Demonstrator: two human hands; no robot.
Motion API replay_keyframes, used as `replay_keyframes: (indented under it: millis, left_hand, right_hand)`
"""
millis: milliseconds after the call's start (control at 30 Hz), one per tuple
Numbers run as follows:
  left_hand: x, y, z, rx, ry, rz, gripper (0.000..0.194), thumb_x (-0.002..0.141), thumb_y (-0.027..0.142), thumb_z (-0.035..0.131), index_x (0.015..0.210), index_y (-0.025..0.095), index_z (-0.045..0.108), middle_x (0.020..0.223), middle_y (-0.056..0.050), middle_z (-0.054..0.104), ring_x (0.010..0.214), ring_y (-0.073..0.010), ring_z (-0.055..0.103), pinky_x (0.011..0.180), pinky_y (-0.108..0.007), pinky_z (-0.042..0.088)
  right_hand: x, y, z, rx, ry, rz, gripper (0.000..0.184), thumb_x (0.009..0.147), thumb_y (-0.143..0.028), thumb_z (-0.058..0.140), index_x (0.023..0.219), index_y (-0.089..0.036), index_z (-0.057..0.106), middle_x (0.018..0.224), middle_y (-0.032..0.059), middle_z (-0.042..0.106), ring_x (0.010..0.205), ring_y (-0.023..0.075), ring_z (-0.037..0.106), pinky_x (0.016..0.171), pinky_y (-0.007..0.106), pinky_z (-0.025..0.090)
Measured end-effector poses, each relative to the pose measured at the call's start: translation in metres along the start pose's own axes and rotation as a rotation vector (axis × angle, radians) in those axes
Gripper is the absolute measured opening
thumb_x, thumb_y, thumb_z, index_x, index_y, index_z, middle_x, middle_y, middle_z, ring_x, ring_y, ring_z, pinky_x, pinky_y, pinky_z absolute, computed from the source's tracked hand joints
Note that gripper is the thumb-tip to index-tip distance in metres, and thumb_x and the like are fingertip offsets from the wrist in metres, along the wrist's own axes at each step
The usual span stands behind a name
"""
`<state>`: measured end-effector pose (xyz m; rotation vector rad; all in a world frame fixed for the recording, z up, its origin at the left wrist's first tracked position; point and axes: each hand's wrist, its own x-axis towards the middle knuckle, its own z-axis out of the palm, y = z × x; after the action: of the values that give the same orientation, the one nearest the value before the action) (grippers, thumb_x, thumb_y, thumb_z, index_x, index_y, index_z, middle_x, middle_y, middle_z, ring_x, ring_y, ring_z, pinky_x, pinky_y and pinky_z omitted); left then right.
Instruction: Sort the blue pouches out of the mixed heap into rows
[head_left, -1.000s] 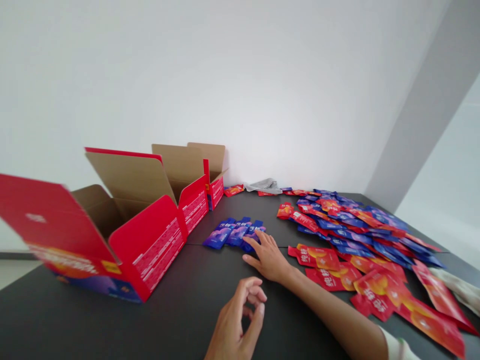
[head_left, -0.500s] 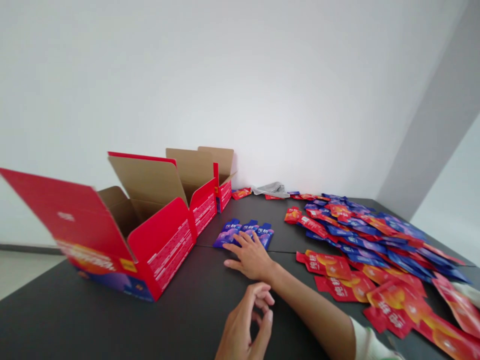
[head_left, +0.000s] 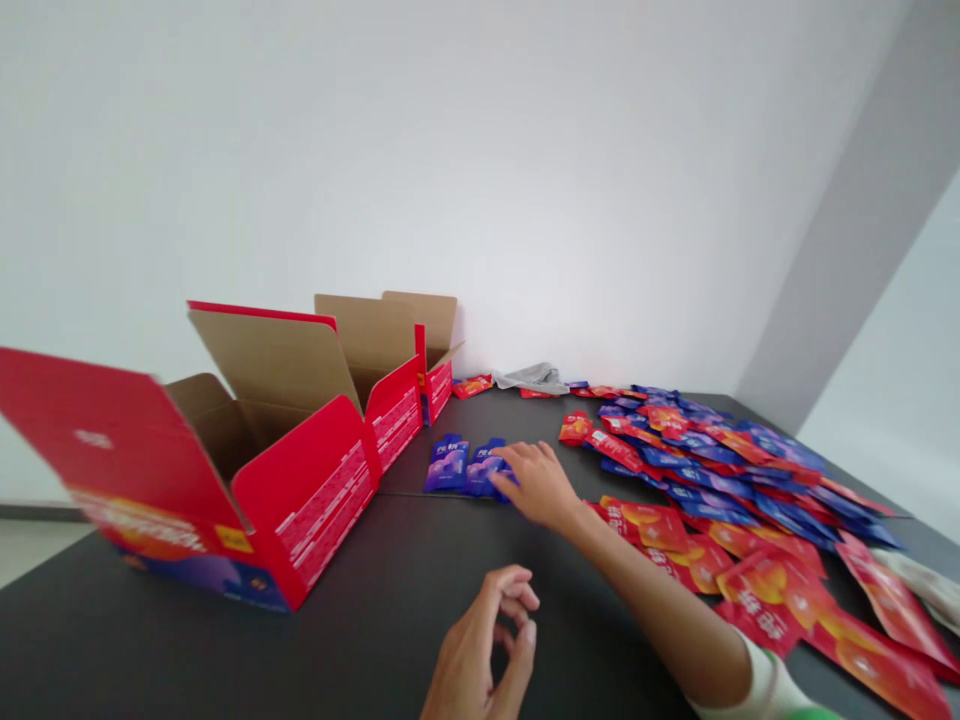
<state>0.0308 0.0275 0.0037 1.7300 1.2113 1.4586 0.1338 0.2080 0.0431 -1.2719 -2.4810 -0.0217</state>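
The right hand has shifted to the right end of three blue pouches on the worktop, its grip unclear, leaving a straighter row as the left hand curls loosely, empty.

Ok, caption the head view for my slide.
Right hand at blue pouches, left hand curled, open red boxes alongside.

on table: boxes left | pouch row middle | pouch heap right | cloth behind, near wall
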Motion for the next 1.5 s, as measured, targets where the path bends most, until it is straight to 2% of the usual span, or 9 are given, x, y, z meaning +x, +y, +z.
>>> replay_keyframes:
  millis: [133,233,500,867,1033,1167,1300,1400,1500]
  left_hand:
    - [0.002,0.0,-0.003,0.035,-0.08,0.006,0.024,0.091,0.031,0.05,0.114,0.025,0.052,0.095,-0.004,0.065,0.083,-0.0166,0.064,0.067,-0.024,0.052]
    - [0.002,0.0,-0.002,0.024,-0.036,0.012,0.023,0.09,0.03,0.051,0.113,0.025,0.052,0.094,-0.003,0.064,0.082,-0.0161,0.064,0.066,-0.024,0.052]
    - [0.0,-0.003,-0.001,0.031,-0.046,0.003,0.023,0.091,0.03,0.049,0.114,0.027,0.05,0.095,-0.002,0.063,0.083,-0.0153,0.063,0.067,-0.023,0.051]
    - [0.001,-0.005,-0.004,-0.004,-0.08,-0.067,0.024,0.092,0.034,0.049,0.115,0.026,0.05,0.1,-0.004,0.062,0.088,-0.0174,0.061,0.073,-0.026,0.049]
    - [0.012,-0.016,-0.006,-0.265,-0.15,-0.302,0.04,0.091,0.046,0.051,0.123,0.024,0.045,0.119,-0.01,0.056,0.106,-0.0234,0.057,0.082,-0.034,0.05]
    - [0.02,-0.015,-0.009,-0.706,-0.246,-0.523,0.055,0.09,0.057,0.047,0.132,0.022,0.042,0.129,-0.013,0.056,0.119,-0.0282,0.053,0.092,-0.042,0.047]
    - [0.023,-0.005,-0.018,-1.066,-0.389,-0.748,0.058,0.093,0.057,0.04,0.131,0.014,0.048,0.124,-0.015,0.062,0.113,-0.0297,0.06,0.095,-0.045,0.046]
    - [0.022,-0.001,-0.021,-1.071,-0.301,-0.794,0.043,0.091,0.03,0.058,0.13,0.013,0.051,0.127,-0.013,0.062,0.114,-0.0256,0.06,0.1,-0.039,0.044]
    - [0.021,-0.001,-0.018,-1.013,-0.225,-0.779,0.055,0.085,0.016,0.066,0.136,0.018,0.045,0.13,-0.01,0.06,0.117,-0.026,0.059,0.102,-0.038,0.043]
  right_hand:
    - [-0.008,0.072,-0.028,-0.151,-0.016,0.445,0.04,0.097,-0.035,0.039,0.13,-0.016,0.051,0.125,0.0184,0.054,0.118,0.03,0.048,0.098,0.045,0.033]
    - [-0.02,0.117,-0.03,-0.195,-0.041,0.584,0.051,0.091,-0.036,0.052,0.136,-0.013,0.045,0.136,0.0237,0.043,0.126,0.0367,0.038,0.097,0.053,0.031]
    - [-0.027,0.154,-0.028,-0.157,-0.054,0.589,0.028,0.091,-0.038,0.052,0.107,-0.019,0.066,0.122,0.0142,0.057,0.12,0.0302,0.046,0.097,0.044,0.032]
    - [-0.037,0.194,-0.077,0.168,0.111,0.508,0.036,0.089,-0.04,0.045,0.071,-0.014,0.062,0.073,0.0067,0.063,0.071,0.0198,0.058,0.062,0.026,0.039]
    - [-0.066,0.154,-0.095,0.397,0.087,0.338,0.047,0.088,-0.057,0.044,0.069,-0.016,0.056,0.064,0.0001,0.056,0.057,0.0131,0.048,0.053,0.023,0.035]
    - [-0.103,0.066,-0.088,0.516,0.124,0.071,0.039,0.095,-0.049,0.045,0.078,-0.016,0.059,0.07,0.0013,0.058,0.062,0.0136,0.049,0.057,0.024,0.036]
    - [-0.136,-0.011,-0.068,0.393,0.047,-0.316,0.021,0.097,-0.026,0.047,0.11,-0.022,0.063,0.103,0.0057,0.065,0.095,0.019,0.054,0.086,0.031,0.039]
    - [-0.141,-0.028,-0.06,0.401,-0.078,-0.456,0.025,0.093,-0.022,0.054,0.117,-0.024,0.062,0.113,0.0053,0.064,0.104,0.0193,0.053,0.093,0.032,0.038]
    - [-0.135,-0.019,-0.069,0.555,-0.171,-0.458,0.023,0.092,-0.026,0.059,0.114,-0.025,0.065,0.112,0.0037,0.065,0.106,0.0165,0.054,0.096,0.028,0.039]
